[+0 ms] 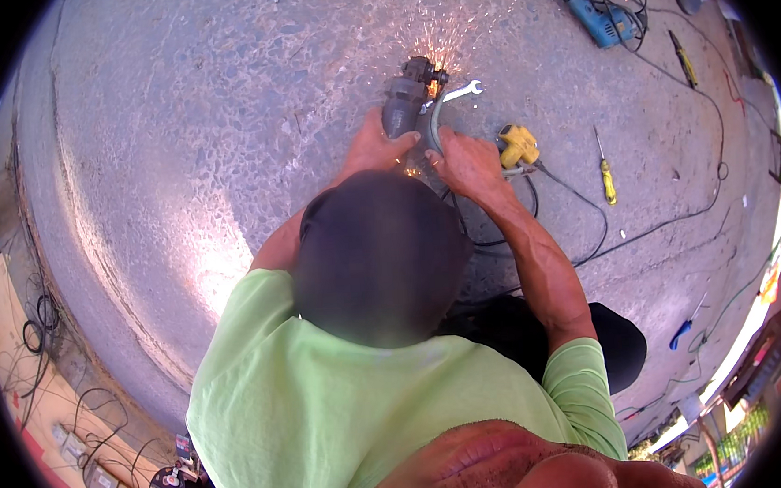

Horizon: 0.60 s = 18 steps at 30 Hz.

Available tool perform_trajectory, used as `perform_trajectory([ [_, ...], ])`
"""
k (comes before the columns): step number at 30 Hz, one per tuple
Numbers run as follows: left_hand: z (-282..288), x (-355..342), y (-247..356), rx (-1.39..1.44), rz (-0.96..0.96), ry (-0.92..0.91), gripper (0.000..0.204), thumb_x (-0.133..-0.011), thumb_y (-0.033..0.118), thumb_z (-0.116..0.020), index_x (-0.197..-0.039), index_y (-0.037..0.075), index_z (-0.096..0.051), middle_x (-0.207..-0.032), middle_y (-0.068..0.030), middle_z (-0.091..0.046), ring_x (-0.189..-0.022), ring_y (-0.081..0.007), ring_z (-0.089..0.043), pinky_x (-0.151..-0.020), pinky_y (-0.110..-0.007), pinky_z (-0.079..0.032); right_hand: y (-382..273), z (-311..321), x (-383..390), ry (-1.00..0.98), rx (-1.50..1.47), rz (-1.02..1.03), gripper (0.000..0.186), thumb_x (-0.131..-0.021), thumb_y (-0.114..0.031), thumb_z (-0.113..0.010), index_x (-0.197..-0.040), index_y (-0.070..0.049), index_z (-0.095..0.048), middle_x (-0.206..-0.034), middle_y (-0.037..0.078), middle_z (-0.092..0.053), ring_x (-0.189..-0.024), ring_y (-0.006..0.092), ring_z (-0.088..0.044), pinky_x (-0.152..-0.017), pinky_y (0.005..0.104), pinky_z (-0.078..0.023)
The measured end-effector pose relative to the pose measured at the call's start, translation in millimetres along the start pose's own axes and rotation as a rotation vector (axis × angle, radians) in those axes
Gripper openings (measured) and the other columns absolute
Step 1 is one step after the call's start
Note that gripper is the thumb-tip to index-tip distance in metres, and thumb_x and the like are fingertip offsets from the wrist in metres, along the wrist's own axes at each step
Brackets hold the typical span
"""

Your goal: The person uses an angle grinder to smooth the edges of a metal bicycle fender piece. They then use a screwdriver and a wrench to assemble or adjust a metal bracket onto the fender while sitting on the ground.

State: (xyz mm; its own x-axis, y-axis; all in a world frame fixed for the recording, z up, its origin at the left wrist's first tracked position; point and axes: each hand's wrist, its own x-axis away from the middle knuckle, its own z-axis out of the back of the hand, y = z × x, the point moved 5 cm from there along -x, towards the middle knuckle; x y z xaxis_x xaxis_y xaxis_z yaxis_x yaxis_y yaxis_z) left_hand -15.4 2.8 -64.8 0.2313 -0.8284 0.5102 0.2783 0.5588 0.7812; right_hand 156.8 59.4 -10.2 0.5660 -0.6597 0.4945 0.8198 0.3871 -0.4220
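Note:
Ahead of me on the concrete floor, my left hand [379,146] is wrapped around the dark grey body of an angle grinder [401,106]. Orange sparks [437,43] spray forward from its head. Just to the right, my right hand [470,162] is closed on a curved grey metal piece [436,128], whose far end reaches the grinder's glowing side. An open-end wrench [465,90] lies right beside that contact. The exact cutting point is hidden by glare and sparks. My dark-clothed knee [378,258] covers part of the view below the hands.
Right of my hands lie a yellow corded tool [518,145] and a yellow-handled screwdriver [608,179]. Farther off are a blue corded drill [598,19], a yellow-and-black hand tool [684,61] and a blue-handled tool [680,335]. Black cables [655,228] cross the floor; more tangle at left.

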Motion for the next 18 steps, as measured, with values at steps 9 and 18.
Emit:
perform_trajectory([
  [9,6,0,5,0.079,0.011,0.098,0.075,-0.080,0.034,-0.083,-0.134,-0.006,-0.051,-0.117,-0.0191,-0.065,-0.111,-0.0252,-0.062,-0.096,-0.038,-0.049,7,0,1,-0.005,0.023,0.009,0.038,-0.094,-0.035,-0.064,-0.109,-0.001,-0.061,-0.093,0.022,-0.073,-0.090,0.0414,-0.071,-0.081,0.0531,-0.053],
  [18,9,6,7,0.063,-0.061,0.029,0.073,-0.079,0.032,-0.083,-0.131,-0.008,-0.052,-0.113,-0.0204,-0.067,-0.106,-0.0266,-0.064,-0.094,-0.038,-0.049,6,1,1,0.007,0.009,0.028,0.037,-0.094,-0.035,-0.065,-0.108,-0.001,-0.060,-0.090,0.023,-0.073,-0.089,0.0416,-0.071,-0.081,0.0526,-0.053],
])
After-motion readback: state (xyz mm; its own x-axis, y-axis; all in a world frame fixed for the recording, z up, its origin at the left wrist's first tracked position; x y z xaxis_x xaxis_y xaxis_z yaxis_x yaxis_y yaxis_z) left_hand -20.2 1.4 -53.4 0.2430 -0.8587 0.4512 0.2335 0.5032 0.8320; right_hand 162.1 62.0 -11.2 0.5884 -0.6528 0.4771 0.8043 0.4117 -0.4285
